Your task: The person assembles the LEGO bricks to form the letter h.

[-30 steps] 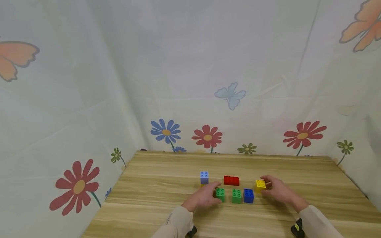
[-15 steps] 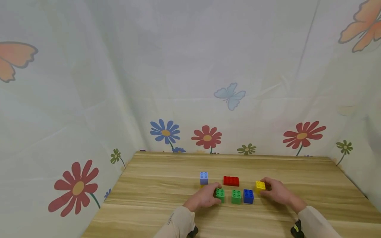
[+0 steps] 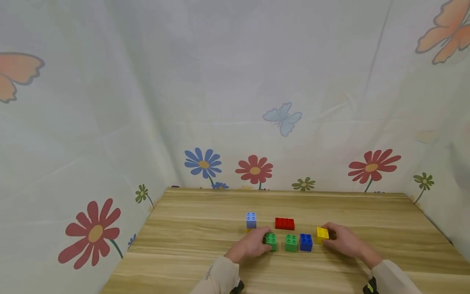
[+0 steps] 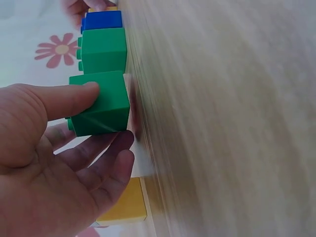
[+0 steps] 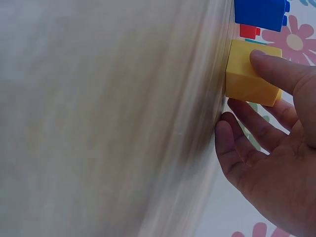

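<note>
My left hand (image 3: pixel 251 243) pinches a green toy building brick (image 3: pixel 271 241), thumb on its near face and fingers round the far side. My right hand (image 3: pixel 345 241) holds a yellow building brick (image 3: pixel 322 235) the same way; in the right wrist view the thumb presses the yellow brick's (image 5: pixel 252 74) near side. Between the hands stand a second green brick (image 3: pixel 291 243) and a dark blue brick (image 3: pixel 306 242), studs up. With the two held bricks they form a rough row. The left wrist view shows the held green brick (image 4: pixel 101 106) close to the second one.
Behind the row lies a longer red brick (image 3: pixel 284 223). A light blue brick (image 3: pixel 251 220) sits atop another yellow brick (image 4: pixel 126 202) beyond the left hand. The wooden table (image 3: pixel 205 204) meets a flowered cloth backdrop (image 3: pixel 227 122) at the back and sides.
My right hand has closed its grip on the yellow brick and drawn it slightly towards me, nearly level with the row. My left hand stays at the green brick.
</note>
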Demonstrator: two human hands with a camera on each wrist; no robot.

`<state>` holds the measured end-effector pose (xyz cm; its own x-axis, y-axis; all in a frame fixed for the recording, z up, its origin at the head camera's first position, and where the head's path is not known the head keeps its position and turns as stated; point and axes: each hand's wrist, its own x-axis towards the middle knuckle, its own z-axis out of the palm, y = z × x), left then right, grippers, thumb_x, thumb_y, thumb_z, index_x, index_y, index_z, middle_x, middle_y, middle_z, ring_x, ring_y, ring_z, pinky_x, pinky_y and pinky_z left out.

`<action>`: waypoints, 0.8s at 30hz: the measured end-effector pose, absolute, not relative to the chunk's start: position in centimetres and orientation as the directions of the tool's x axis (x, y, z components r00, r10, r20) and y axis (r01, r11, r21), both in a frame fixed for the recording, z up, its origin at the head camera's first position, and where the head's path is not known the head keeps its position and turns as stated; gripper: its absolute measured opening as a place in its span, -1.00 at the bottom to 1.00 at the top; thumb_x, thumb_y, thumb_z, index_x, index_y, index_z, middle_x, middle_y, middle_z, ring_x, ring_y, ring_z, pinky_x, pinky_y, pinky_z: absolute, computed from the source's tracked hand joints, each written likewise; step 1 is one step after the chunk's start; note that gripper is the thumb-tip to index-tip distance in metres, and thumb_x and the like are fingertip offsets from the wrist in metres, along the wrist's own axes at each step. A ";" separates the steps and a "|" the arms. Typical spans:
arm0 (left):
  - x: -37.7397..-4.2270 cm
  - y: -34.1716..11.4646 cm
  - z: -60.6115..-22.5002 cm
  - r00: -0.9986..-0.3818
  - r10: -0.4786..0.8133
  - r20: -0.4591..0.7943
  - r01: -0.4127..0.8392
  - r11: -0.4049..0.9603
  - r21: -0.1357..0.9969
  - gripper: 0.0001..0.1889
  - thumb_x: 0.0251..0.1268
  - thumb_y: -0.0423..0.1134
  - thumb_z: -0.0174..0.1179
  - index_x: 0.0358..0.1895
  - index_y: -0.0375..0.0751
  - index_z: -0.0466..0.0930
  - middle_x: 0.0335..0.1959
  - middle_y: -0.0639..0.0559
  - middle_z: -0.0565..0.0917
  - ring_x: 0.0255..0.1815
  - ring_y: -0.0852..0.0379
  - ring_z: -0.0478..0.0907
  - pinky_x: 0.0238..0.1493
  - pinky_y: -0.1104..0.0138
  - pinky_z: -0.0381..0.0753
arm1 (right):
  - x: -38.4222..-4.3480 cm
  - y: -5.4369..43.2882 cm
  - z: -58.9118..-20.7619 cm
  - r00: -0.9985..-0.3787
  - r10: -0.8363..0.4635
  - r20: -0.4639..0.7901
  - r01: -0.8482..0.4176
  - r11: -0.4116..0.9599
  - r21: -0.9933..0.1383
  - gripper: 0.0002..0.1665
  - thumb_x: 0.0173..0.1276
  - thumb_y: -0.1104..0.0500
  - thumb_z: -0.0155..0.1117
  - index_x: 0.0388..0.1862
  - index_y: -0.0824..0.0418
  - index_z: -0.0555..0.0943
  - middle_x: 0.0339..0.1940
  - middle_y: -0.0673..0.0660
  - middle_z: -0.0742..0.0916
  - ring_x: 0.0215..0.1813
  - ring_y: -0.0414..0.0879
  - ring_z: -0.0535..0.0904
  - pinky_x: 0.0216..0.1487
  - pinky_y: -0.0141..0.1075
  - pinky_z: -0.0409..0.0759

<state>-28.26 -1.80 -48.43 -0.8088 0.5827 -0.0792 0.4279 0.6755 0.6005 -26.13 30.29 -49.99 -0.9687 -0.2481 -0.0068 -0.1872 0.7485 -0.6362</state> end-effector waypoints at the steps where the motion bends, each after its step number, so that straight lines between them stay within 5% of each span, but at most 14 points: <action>1: -28.3 -1.9 -48.5 -0.809 0.584 -0.075 0.427 0.670 0.607 -0.67 0.21 -0.29 0.28 0.03 -0.13 0.48 -0.27 0.16 0.52 -0.28 0.27 0.42 -0.18 0.34 0.46 | -26.0 30.3 -49.9 -0.967 -0.256 -0.001 -0.197 0.746 -0.636 -0.56 0.19 0.13 0.39 0.01 0.28 0.54 -0.10 0.06 0.64 -0.09 -0.05 0.51 0.00 -0.01 0.49; 15: -27.7 -1.8 -47.9 -0.817 0.568 -0.096 0.320 0.586 0.744 -0.72 0.31 -0.24 0.19 0.05 -0.05 0.45 -0.25 0.21 0.51 -0.27 0.26 0.43 -0.24 0.34 0.47 | -24.6 30.7 -49.6 -0.931 -0.361 0.046 -0.310 0.721 -0.620 -0.58 0.21 0.09 0.37 -0.01 0.25 0.56 -0.10 0.03 0.64 -0.10 -0.07 0.51 -0.10 -0.12 0.51; 24: -27.3 -1.4 -46.9 -0.796 0.605 -0.033 0.369 0.528 0.765 -0.75 0.36 -0.18 0.12 0.05 -0.07 0.44 -0.22 0.24 0.47 -0.22 0.27 0.40 -0.19 0.37 0.45 | -24.1 30.9 -49.5 -0.916 -0.402 0.011 -0.320 0.710 -0.627 -0.54 0.23 0.07 0.36 0.05 0.26 0.54 -0.09 0.04 0.63 -0.16 -0.12 0.51 -0.17 -0.26 0.52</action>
<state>-27.29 -1.40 -46.94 -0.7957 0.6048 -0.0333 0.3693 0.5280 0.7648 -24.13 30.92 -49.54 -0.9156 -0.4019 0.0114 -0.3195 0.7102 -0.6273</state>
